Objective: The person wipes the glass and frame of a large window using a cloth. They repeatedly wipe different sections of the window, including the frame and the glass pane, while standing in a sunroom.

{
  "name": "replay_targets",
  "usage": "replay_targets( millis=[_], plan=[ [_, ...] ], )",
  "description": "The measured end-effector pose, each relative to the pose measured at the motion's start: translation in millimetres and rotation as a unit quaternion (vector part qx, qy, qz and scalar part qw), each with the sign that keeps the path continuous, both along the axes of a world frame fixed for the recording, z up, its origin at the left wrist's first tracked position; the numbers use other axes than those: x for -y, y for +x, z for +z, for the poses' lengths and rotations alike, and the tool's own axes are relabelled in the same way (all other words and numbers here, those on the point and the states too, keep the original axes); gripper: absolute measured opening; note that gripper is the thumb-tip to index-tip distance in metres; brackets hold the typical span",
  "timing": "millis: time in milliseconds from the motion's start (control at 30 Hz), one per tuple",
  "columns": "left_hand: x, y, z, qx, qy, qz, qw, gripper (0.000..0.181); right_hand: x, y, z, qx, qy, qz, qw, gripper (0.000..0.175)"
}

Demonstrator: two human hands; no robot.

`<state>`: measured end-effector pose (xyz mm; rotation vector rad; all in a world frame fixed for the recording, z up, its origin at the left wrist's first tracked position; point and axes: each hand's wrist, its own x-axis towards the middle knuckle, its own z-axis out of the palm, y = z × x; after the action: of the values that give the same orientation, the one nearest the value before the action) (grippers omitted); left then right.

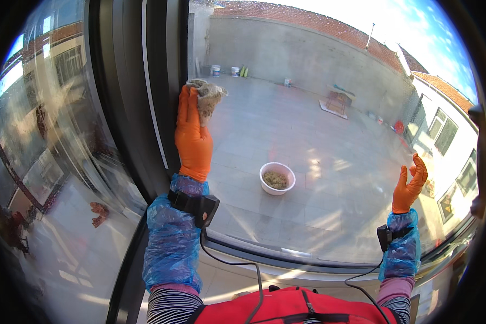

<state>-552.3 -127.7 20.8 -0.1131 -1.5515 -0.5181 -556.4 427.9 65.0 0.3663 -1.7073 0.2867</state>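
Observation:
My left hand (193,137), in an orange glove, holds a crumpled, dirty grey cloth (209,97) against the window glass (263,129), right beside the dark window frame (177,48). My right hand (410,184), also in an orange glove, is raised at the right with its fingers apart and slightly curled, and nothing is in it. Whether it touches the pane I cannot tell. Blue plastic sleeve covers (173,243) wrap both forearms, and each wrist bears a strapped black device (206,210) with a cable.
Beyond the glass, a white basin (277,190) with brownish-green matter stands on the paved yard. Several buckets (216,71) and a small table-like stand (339,99) are near the grey wall (275,44). The window's lower frame (279,257) curves before me. Another glass pane (60,162) is at the left.

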Motion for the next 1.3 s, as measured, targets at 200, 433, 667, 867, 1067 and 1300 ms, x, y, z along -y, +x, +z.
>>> replay_targets(
  millis=[200, 433, 667, 867, 1067, 1300],
  plan=[
    [-28, 47, -227, 0.215, 0.094, -0.014, 0.972, 0.071, -6, -14, -7, -0.06, 0.034, -0.044, 0.997, 0.04],
    [-37, 102, -241, 0.29, 0.242, -0.068, 0.923, 0.043, -10, -18, -10, -0.09, 0.041, -0.054, 0.994, 0.038],
    [-12, 53, -46, 0.072, 0.156, 0.02, 0.985, 0.034, -16, -21, -11, -0.12, 0.057, -0.067, 0.989, 0.037],
    [0, 26, 4, 0.06, 0.066, 0.255, 0.963, 0.021, -16, -19, -12, -0.118, 0.053, -0.059, 0.99, 0.037],
    [10, 30, 23, 0.125, -0.005, 0.363, 0.923, 0.009, -16, -18, -13, -0.117, 0.041, -0.056, 0.991, 0.034],
    [12, 30, 32, 0.108, -0.033, 0.362, 0.925, 0.014, -17, -18, -14, -0.115, 0.043, -0.055, 0.991, 0.035]
  ],
)
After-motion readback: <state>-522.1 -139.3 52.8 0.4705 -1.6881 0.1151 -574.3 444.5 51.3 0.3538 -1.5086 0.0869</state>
